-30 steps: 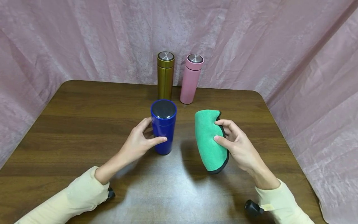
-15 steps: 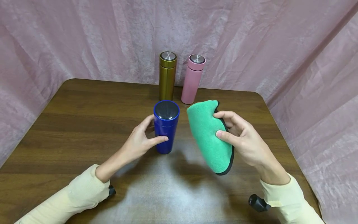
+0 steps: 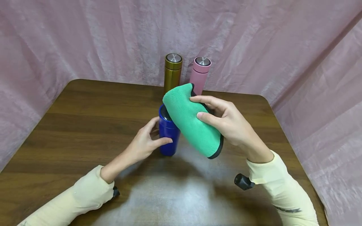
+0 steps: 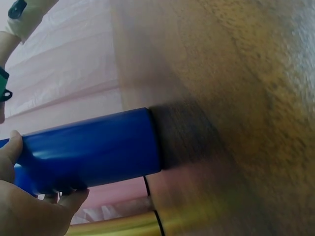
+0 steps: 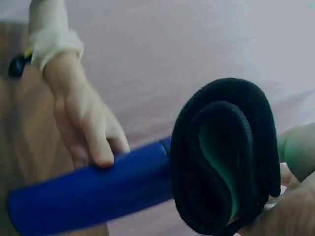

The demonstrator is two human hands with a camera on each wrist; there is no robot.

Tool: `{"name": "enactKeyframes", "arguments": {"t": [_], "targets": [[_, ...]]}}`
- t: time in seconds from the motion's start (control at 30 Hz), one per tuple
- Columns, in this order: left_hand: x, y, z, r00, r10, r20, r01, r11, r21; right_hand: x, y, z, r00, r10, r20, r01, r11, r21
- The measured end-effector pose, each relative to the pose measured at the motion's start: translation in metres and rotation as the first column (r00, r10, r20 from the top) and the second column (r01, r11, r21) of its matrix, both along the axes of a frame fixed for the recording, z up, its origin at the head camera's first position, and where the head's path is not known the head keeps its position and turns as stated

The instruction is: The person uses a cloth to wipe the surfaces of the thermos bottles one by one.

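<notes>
Head view gives me the left hand (image 3: 142, 142) curled round the blue bottle (image 3: 169, 138), thumb across its near side and the other fingers wrapped behind, all below the dark lid (image 3: 165, 113). The right hand (image 3: 230, 121) grips the rolled green cloth (image 3: 192, 122) by its black-trimmed side; I see the thumb and one finger on it, the others being hidden. Ahead of those fingers the cloth overlaps the bottle's top, though I can't tell whether they touch. I judge the bottle stiff and its glossy coat a little slippery, with moderate weight, so a wrap round the body suits it. The cloth looks plush, light and floppy, hard to harm; holding its edge leaves the broad face free. Past the fingers of both hands, the gold bottle (image 3: 172, 75) and pink bottle (image 3: 199, 78) stand near each other, so I'd count that side as tight. Room on the table (image 3: 85, 125) spreads left of the left fingers; the far edge lies beyond them, against the curtain (image 3: 127, 47).
</notes>
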State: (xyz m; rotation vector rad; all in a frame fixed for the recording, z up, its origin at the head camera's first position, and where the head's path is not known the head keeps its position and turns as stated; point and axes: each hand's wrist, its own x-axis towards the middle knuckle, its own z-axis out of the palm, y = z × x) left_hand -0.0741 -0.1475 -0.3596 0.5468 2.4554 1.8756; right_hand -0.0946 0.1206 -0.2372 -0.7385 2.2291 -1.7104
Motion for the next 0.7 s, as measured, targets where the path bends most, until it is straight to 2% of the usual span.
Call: {"name": "enactKeyframes", "arguments": {"t": [0.13, 0.3, 0.5, 0.7], "targets": [[0.000, 0.002, -0.001, 1.000, 0.001, -0.002, -0.001, 1.000, -0.004, -0.005, 0.003, 0.003, 0.999, -0.003, -0.035, 0.008, 0.993, 0.122], [0.001, 0.003, -0.001, 1.000, 0.017, -0.004, -0.017, 1.000, -0.005, 0.002, 0.013, 0.008, 0.999, -0.002, -0.044, 0.013, 0.970, 0.242], [0.001, 0.001, -0.002, 1.000, 0.020, -0.010, -0.020, 1.000, -0.001, 0.010, 0.017, 0.010, 0.994, 0.089, -0.066, -0.070, 0.968, 0.241], [0.000, 0.000, -0.004, 1.000, 0.009, -0.006, -0.009, 1.000, 0.008, 0.012, 0.012, 0.014, 0.982, 0.167, -0.088, -0.142, 0.961, 0.235]]}}
